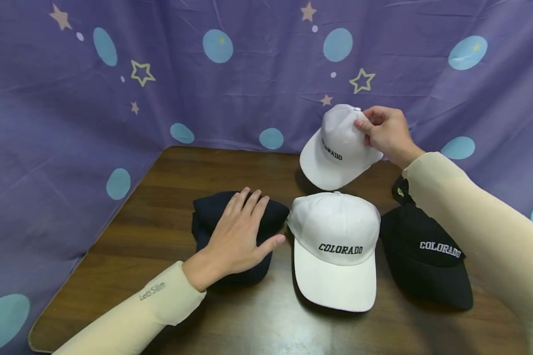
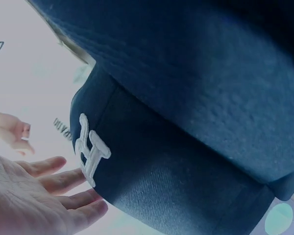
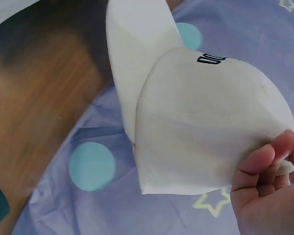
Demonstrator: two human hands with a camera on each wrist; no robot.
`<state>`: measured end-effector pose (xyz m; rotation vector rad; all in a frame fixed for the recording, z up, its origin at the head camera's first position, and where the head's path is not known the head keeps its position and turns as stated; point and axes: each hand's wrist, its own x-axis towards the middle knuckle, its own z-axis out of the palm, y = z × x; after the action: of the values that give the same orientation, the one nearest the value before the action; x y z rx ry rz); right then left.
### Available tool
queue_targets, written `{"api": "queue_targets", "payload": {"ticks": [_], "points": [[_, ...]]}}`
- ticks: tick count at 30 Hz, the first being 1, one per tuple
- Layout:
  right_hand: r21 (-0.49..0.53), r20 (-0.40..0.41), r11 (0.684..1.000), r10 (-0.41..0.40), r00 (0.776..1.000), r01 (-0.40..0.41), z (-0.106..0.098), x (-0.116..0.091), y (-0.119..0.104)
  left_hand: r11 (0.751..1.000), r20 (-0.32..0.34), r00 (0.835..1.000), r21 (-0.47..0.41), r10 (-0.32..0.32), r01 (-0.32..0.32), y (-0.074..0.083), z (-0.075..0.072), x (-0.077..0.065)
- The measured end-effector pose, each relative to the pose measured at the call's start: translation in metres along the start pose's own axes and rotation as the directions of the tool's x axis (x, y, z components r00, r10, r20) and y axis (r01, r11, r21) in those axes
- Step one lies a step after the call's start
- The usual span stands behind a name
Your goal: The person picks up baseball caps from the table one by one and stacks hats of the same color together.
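Observation:
My left hand [image 1: 240, 236] lies with straight, spread fingers over a navy cap [image 1: 273, 219] on the table. The left wrist view shows white raised lettering [image 2: 91, 152] on that navy cap, with the fingertips beside it. Towards the back, my right hand [image 1: 388, 133] pinches the crown of a white cap [image 1: 337, 133] between thumb and fingers. This cap is lifted off the table, brim to the left, with COLORADO in dark letters. Below it, a second white COLORADO cap [image 1: 337, 219] rests on the table, brim facing me.
A black COLORADO cap [image 1: 419, 271] sits right of the white one, partly behind my right sleeve. Behind it is a dark item with a yellow mark [image 1: 400, 191], mostly hidden. The brown wooden table [image 1: 146, 197] meets a purple patterned cloth [image 1: 248, 93] at the back and left.

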<state>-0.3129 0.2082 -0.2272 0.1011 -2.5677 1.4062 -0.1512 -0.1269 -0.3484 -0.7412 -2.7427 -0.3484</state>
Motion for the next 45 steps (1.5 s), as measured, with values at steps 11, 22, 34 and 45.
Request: {"api": "queue_targets", "payload": {"ticks": [11,22,34,45], "points": [[0.363,-0.005,0.925,-0.119,0.993,0.113,-0.045,-0.026,-0.035,1.000,-0.029,1.000,-0.027,-0.004,0.003,-0.006,-0.005,0.000],[0.610,0.093,0.787,-0.192,0.977,0.096,-0.068,-0.053,-0.040,0.998,-0.058,0.998,-0.063,0.010,-0.014,-0.012,-0.010,-0.003],[0.636,0.272,0.769,-0.297,0.915,0.061,-0.074,-0.077,-0.031,0.994,-0.075,0.997,-0.107,0.026,-0.034,-0.013,-0.011,-0.011],[0.583,0.427,0.812,-0.275,0.861,-0.029,-0.080,-0.096,-0.016,0.994,-0.087,0.996,-0.103,0.027,-0.036,-0.014,-0.012,-0.015]]}}
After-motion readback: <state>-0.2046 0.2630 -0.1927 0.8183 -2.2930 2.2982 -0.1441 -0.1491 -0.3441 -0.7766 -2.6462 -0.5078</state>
